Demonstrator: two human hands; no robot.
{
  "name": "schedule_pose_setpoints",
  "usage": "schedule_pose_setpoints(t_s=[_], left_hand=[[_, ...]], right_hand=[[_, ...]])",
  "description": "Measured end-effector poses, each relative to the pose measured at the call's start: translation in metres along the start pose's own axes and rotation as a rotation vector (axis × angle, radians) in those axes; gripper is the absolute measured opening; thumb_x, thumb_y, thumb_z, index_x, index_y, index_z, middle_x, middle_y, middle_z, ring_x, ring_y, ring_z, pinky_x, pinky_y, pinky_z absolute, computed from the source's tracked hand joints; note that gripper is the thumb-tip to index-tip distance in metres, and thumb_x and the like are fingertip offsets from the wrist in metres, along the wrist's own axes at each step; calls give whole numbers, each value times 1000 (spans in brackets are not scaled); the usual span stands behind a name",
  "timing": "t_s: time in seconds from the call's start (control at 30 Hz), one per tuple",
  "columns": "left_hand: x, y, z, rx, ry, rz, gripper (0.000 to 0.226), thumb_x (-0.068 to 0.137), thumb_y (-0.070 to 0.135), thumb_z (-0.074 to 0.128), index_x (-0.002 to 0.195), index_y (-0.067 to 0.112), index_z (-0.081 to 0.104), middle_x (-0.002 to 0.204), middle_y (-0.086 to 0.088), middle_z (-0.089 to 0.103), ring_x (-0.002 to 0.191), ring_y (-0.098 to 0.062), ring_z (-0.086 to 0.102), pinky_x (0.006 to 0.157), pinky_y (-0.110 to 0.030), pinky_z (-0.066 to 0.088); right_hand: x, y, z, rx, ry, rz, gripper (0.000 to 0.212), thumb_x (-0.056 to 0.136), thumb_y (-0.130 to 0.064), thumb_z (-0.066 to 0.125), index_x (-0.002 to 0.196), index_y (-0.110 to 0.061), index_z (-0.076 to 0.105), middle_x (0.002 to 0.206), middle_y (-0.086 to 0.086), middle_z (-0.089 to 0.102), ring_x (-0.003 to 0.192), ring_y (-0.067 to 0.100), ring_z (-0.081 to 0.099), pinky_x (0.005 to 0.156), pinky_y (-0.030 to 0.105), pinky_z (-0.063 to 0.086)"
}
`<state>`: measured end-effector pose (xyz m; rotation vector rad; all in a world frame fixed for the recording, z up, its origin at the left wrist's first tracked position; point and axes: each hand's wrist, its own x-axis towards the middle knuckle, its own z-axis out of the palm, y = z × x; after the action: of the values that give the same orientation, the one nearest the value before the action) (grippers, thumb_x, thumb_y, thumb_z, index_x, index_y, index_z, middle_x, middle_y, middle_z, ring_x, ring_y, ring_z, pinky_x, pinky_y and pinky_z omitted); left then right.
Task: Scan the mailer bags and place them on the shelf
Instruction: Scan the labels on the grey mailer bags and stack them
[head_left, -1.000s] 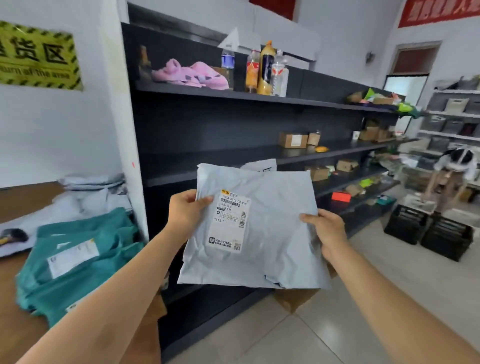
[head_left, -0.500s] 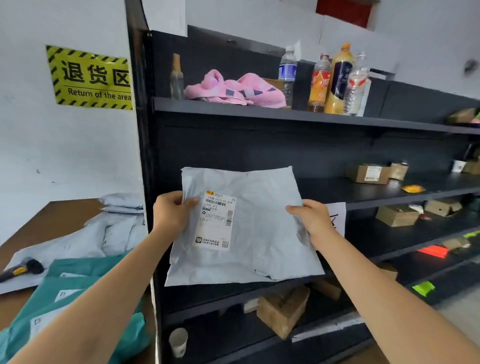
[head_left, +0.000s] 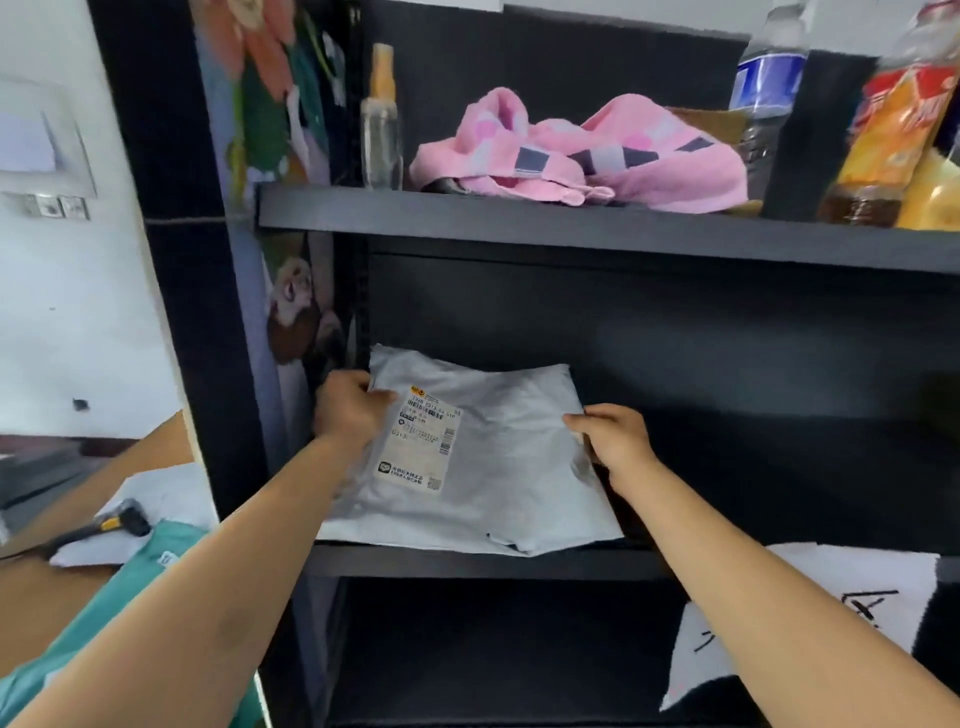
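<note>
From my head camera, the grey mailer bag (head_left: 509, 467) lies just below the middle of the view on the middle shelf (head_left: 467, 564). Its near edge is at the board's front lip and its far edge is tilted up toward the dark back panel, with the shipping label (head_left: 423, 441) facing me.

My left hand (head_left: 353, 410) is at the bag's 9 o'clock, fingers curled round the left edge beside the label. My right hand (head_left: 613, 436) is at its 3 o'clock, pinching the right edge between thumb and fingers. Neither hand has let go.

On the upper shelf board (head_left: 571, 228), toward 12 o'clock, are a pink towel (head_left: 597, 156), a clear spray bottle (head_left: 382, 130) at about 11, and drink bottles (head_left: 904, 119) at about 2. Down at 8 o'clock the barcode scanner (head_left: 104, 525) lies on the table (head_left: 31, 587), with a teal mailer bag (head_left: 104, 613) just beside it toward 7. A handwritten paper sign (head_left: 810, 613) hangs from the shelf edge at 5 o'clock.

I judge this to be the placing step for this bag. I cannot confirm here that it has been scanned. The next move calls for easing the far edge down flat, sliding the bag back from the lip so it cannot slip off, and opening both hands. After that I would go to the scanner and the teal bag.
</note>
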<state>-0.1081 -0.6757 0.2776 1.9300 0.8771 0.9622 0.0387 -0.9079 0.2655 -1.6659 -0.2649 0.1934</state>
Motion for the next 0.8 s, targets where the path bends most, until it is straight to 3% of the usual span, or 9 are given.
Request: schedule_pose_setpoints(t_s=[0.07,0.1,0.2,0.3,0.43,0.53,0.63,0.7,0.8], left_hand=[[8,-7,7,74,-23,4,14,77,19,66,68,8,64,69,-16,62,72,-31,60,62,-33,43],[9,-10,11,133,-38,-2,16,81,18,62,83,4,67,84,-20,67,84,-35,63,67,-34,45],[8,-19,19,258,7,71,16,89,6,52,96,-2,64,96,-22,67,91,-36,62,69,-31,45],[1,-21,27,253,-18,148,33,86,-4,52,118,-5,59,110,-23,65,104,-36,60,86,-33,49],[-18,-18,22,288,-129,177,24,84,-7,48,99,-2,66,95,-16,67,95,-31,62,80,-28,47],[-46,-25,1,268,-192,221,27,87,-4,46,100,5,68,99,-8,68,93,-27,63,87,-38,53],[-85,-41,-31,325,-272,255,19,87,3,49,98,6,65,93,-13,67,87,-30,63,81,-43,54],[-118,-56,-58,356,-258,229,26,87,8,49,107,11,65,103,-9,66,93,-29,63,83,-39,53],[-175,-84,-103,341,-254,333,29,86,6,47,107,9,67,106,-12,64,98,-31,62,86,-37,50]], right_hand=[[20,12,9,-66,-18,20,35,82,-8,73,115,-5,64,113,13,65,103,29,63,88,36,52],[25,18,12,-116,-26,11,41,83,-10,71,122,-5,61,118,12,63,111,28,60,93,34,49],[29,31,16,-199,-54,-31,34,86,-9,66,120,-6,64,119,12,64,111,24,60,92,30,46],[21,35,23,-248,-86,-109,24,87,-4,61,110,-5,68,106,7,68,98,20,62,85,27,47],[2,27,41,-325,-151,-254,20,89,-3,58,106,-5,68,97,3,65,89,13,58,76,21,41],[-28,17,60,-338,-222,-331,15,89,-4,60,100,-10,69,92,-1,65,86,10,60,81,22,48],[-77,17,78,-349,-260,-348,14,90,-8,59,100,-14,68,86,-10,61,79,0,57,70,10,44],[-116,24,89,-357,-266,-320,16,90,-9,58,102,-14,67,87,-6,61,79,6,58,66,15,43],[-184,43,104,-365,-252,-299,14,88,-7,58,96,-16,66,88,3,64,85,20,62,75,26,45]])
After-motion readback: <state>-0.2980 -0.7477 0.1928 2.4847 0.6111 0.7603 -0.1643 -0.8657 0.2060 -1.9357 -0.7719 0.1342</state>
